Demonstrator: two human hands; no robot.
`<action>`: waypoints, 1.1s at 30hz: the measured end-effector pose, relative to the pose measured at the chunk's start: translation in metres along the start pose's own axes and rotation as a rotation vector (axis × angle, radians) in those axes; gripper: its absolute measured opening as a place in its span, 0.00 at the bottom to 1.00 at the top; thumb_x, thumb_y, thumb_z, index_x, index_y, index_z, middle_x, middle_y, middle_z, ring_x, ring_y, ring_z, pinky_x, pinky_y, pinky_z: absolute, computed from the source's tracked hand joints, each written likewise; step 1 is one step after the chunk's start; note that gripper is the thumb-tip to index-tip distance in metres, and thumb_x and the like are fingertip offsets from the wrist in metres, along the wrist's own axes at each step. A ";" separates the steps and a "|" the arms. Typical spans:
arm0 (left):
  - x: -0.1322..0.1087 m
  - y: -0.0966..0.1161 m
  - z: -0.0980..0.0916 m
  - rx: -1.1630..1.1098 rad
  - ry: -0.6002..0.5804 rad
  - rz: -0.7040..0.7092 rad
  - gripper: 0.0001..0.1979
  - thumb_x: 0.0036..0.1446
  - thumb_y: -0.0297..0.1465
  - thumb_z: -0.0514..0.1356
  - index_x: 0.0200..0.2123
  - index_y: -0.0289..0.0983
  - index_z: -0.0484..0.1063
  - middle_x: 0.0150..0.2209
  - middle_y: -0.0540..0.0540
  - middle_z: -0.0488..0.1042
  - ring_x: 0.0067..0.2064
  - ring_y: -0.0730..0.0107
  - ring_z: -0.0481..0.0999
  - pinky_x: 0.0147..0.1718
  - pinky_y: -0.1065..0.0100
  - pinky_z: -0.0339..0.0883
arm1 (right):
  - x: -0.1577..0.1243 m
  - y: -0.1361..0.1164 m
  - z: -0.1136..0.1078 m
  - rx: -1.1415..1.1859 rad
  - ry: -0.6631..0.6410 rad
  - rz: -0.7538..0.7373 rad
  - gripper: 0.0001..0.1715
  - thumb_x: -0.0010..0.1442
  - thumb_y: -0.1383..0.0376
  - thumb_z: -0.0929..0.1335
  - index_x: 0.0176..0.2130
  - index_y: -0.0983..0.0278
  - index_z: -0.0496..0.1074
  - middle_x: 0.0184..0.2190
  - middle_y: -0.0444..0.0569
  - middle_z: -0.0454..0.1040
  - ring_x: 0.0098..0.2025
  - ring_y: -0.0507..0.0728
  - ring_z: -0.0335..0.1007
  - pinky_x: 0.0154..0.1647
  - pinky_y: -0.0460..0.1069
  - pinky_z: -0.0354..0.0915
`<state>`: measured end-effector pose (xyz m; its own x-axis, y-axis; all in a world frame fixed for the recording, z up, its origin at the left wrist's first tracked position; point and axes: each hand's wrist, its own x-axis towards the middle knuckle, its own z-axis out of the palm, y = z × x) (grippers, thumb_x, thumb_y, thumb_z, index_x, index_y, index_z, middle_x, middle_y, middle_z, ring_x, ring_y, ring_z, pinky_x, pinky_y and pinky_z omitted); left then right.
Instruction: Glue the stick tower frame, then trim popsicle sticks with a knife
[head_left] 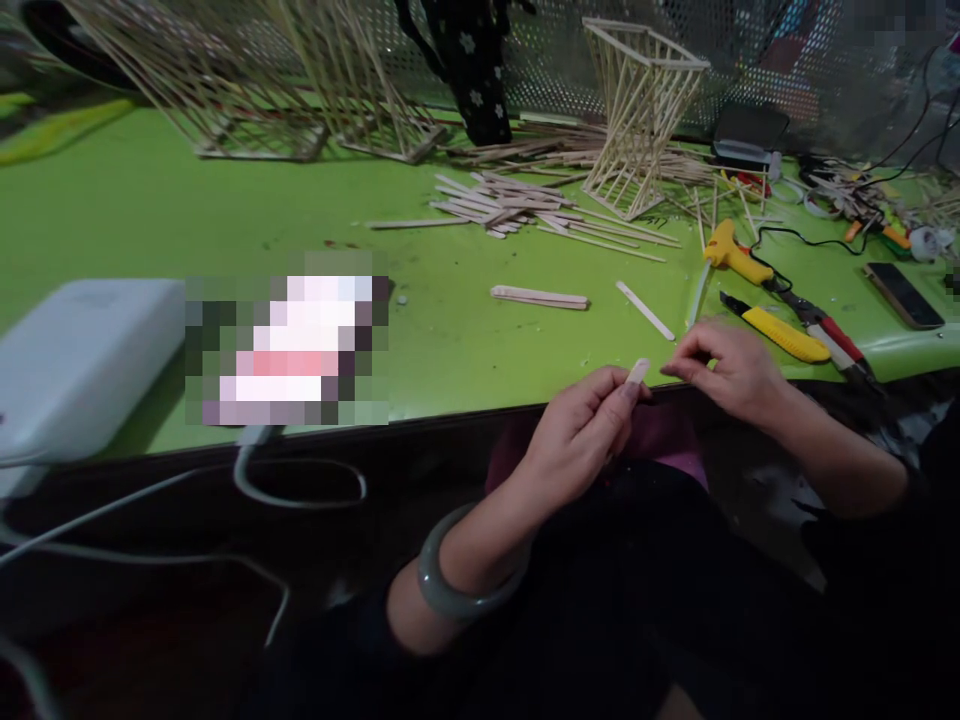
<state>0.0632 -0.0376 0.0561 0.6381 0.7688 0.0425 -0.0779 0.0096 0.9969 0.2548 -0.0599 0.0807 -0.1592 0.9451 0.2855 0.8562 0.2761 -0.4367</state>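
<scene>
Wooden stick (637,372) pinched in the left hand (581,435), tip up; right hand (731,372) just beside the stick, fingertips bunched. A low grip should leave that tip free.

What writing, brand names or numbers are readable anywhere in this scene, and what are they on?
No text reads clearly anywhere.
white box: a faint mark on top, too blurred to read.
pixelated patch on the green table: hidden, unreadable.
glue gun, utility knife, phone: no lettering shows.
wooden stick in the left hand: bare, no print.
</scene>
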 end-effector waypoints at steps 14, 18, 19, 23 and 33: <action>0.001 0.000 -0.015 0.374 -0.008 0.113 0.12 0.61 0.33 0.50 0.28 0.36 0.66 0.18 0.54 0.61 0.20 0.79 0.61 0.19 0.75 0.54 | 0.020 -0.024 -0.006 0.263 -0.143 -0.042 0.10 0.59 0.63 0.65 0.32 0.64 0.75 0.25 0.45 0.76 0.27 0.50 0.71 0.28 0.45 0.63; 0.002 -0.006 -0.030 0.486 0.097 0.164 0.12 0.61 0.33 0.50 0.28 0.36 0.67 0.18 0.54 0.63 0.21 0.78 0.62 0.20 0.74 0.54 | 0.022 -0.007 -0.012 0.359 0.034 0.187 0.11 0.56 0.59 0.67 0.32 0.64 0.74 0.20 0.43 0.74 0.21 0.50 0.70 0.25 0.45 0.66; 0.002 -0.008 -0.034 0.483 0.124 0.168 0.12 0.60 0.34 0.51 0.28 0.36 0.68 0.18 0.54 0.63 0.20 0.78 0.62 0.20 0.74 0.54 | 0.021 -0.002 -0.013 0.368 0.051 0.213 0.11 0.55 0.58 0.68 0.32 0.64 0.74 0.20 0.44 0.74 0.22 0.51 0.71 0.26 0.46 0.67; 0.004 -0.014 -0.047 0.418 0.241 0.148 0.11 0.59 0.34 0.53 0.27 0.36 0.68 0.17 0.54 0.63 0.20 0.77 0.63 0.21 0.74 0.57 | 0.016 0.010 -0.014 0.330 0.004 0.228 0.11 0.56 0.59 0.67 0.35 0.63 0.76 0.23 0.45 0.77 0.26 0.52 0.74 0.30 0.47 0.70; 0.013 -0.012 -0.054 0.341 0.222 0.114 0.11 0.59 0.34 0.54 0.27 0.35 0.70 0.19 0.50 0.71 0.21 0.76 0.69 0.22 0.74 0.61 | 0.022 0.006 -0.003 0.005 -0.012 0.072 0.14 0.58 0.67 0.62 0.39 0.63 0.74 0.29 0.46 0.80 0.30 0.52 0.76 0.31 0.47 0.68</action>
<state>0.0307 0.0069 0.0413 0.4565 0.8722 0.1760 0.1430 -0.2671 0.9530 0.2580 -0.0377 0.0871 -0.1027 0.9646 0.2430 0.8629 0.2079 -0.4605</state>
